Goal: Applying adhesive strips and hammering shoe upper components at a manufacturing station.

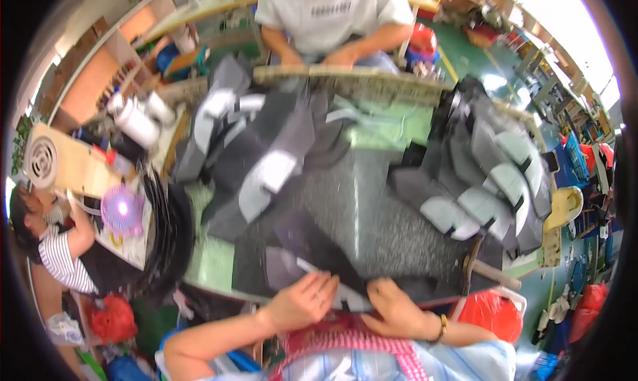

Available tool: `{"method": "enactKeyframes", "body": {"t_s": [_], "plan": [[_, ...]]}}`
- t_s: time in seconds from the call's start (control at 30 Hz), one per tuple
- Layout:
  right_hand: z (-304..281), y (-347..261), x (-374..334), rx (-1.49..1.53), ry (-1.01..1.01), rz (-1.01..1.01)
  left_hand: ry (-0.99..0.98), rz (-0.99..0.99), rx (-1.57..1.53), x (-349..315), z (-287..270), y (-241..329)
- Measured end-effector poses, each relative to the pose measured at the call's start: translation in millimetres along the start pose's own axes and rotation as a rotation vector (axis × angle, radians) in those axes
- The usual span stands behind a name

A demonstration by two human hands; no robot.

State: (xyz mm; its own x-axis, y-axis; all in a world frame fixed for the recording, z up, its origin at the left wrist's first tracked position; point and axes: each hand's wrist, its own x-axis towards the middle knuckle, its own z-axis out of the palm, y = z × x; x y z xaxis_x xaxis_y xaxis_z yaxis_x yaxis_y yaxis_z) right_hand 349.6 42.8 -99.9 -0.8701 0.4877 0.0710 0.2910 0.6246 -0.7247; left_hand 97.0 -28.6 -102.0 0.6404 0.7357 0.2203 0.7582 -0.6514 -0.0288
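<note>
Item: dark flat piece (318, 243), at six o'clock on the worktable (214, 265). Grip: left hand (309, 300) pinches its near edge; right hand (397, 309), at its four o'clock, closes on the same edge. Handling, judged: light, bendable, hardly fragile; slipperiness uncertain. Hold: edges, thumb against fingertips. Nearby: loose heap (292, 138), eleven o'clock; layered heap (475, 155), three o'clock

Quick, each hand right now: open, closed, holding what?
Left hand: closed, pinching dark sheet material.
Right hand: closed on dark sheet material too.
</note>
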Motion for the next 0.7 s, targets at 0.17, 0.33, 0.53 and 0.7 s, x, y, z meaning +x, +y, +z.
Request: {"method": "enactKeyframes", "body": {"t_s": [0.17, 0.33, 0.53, 0.7], "plan": [[1, -26, 49, 0.265, 0.122, 0.233, 0.073, -0.190, -0.175, -11, 4, 13], [10, -30, 66, 0.251, 0.156, 0.287, 0.163, -0.604, -0.254, -31, 12, 32], [14, -40, 67, 0.256, 0.122, 0.292, 0.180, -0.759, -0.351, -36, 9, 42], [22, -40, 70, 0.227, 0.164, 0.222, 0.193, -0.797, -0.347, -38, 11, 44]]}}
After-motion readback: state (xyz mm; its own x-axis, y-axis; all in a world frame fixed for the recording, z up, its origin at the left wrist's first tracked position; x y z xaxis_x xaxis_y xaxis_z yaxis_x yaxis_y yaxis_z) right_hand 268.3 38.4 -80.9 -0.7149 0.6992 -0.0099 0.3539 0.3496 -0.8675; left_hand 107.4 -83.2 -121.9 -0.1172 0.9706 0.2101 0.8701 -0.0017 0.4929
